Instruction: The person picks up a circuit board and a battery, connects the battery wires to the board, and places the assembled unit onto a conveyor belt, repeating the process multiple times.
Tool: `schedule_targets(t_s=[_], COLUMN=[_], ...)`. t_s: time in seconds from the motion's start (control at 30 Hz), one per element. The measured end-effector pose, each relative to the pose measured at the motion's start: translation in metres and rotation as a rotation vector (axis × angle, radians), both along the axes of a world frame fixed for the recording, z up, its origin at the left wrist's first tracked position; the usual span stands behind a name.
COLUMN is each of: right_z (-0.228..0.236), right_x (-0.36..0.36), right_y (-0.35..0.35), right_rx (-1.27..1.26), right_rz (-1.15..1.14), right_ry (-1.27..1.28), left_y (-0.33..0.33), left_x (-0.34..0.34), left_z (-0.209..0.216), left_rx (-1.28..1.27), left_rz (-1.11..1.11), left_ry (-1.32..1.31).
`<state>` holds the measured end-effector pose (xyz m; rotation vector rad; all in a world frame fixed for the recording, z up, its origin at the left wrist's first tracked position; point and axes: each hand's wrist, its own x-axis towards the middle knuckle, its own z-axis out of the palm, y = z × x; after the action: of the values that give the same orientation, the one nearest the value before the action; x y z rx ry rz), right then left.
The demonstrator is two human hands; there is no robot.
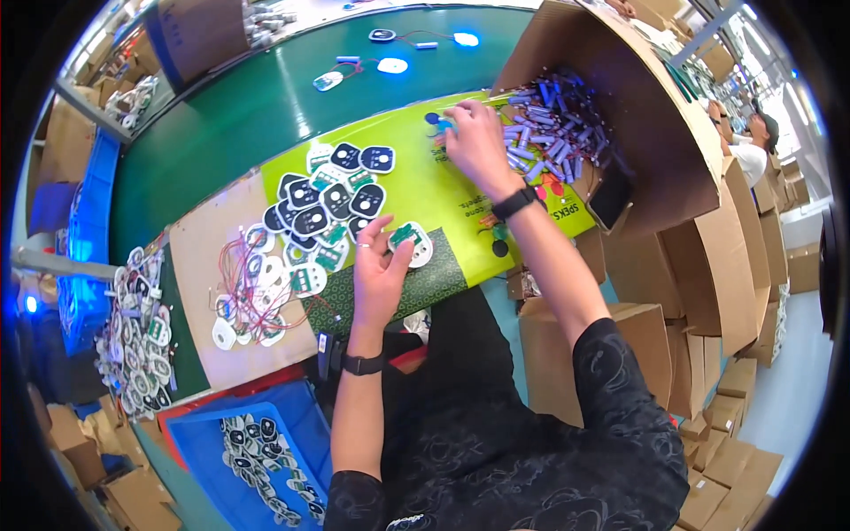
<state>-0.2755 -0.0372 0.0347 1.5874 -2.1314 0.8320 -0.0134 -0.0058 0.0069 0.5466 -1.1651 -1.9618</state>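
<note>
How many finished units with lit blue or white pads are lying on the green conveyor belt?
3: one at the far edge, one mid-belt, one just left of it. More may lie beyond the frame.

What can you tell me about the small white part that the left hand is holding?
The small white part is a flat, rounded piece, plastic by its look, with a green circuit board set into its face. The left hand pinches it at its lower left edge between thumb and fingers, holding it tilted just above the dark green patterned mat at the table's near edge. No wire shows on it. Similar dark-faced pieces lie in a heap to its left.
</note>
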Motion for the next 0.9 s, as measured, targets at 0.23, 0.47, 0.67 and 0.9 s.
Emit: schedule_targets(t_s=[0.23, 0.47, 0.67, 0.9], right_z=[0.004, 0.059, 0.084, 0.065], right_x=[-0.004, -0.009, -0.001, 0.014], right_y=[-0.008, 0.052, 0.064, 0.073], right_rx=[0.155, -0.266, -0.458, -0.231], right_rz=[-0.081, 0.202, 0.445, 0.423], right_ry=[0.062, -0.853, -1.058, -1.125], left_y=[-0.001, -0.001, -0.004, -0.004], left_x=[-0.002, 0.0, 0.003, -0.001], left_z=[-0.007, 0.003, 0.001, -0.001], left_rx=[-0.036, 0.111, 0.078, 0.09], left_rz=[-0.044, -0.018, -0.036, -0.066], left_ry=[-0.057, 0.064, 0.02, 0.057])
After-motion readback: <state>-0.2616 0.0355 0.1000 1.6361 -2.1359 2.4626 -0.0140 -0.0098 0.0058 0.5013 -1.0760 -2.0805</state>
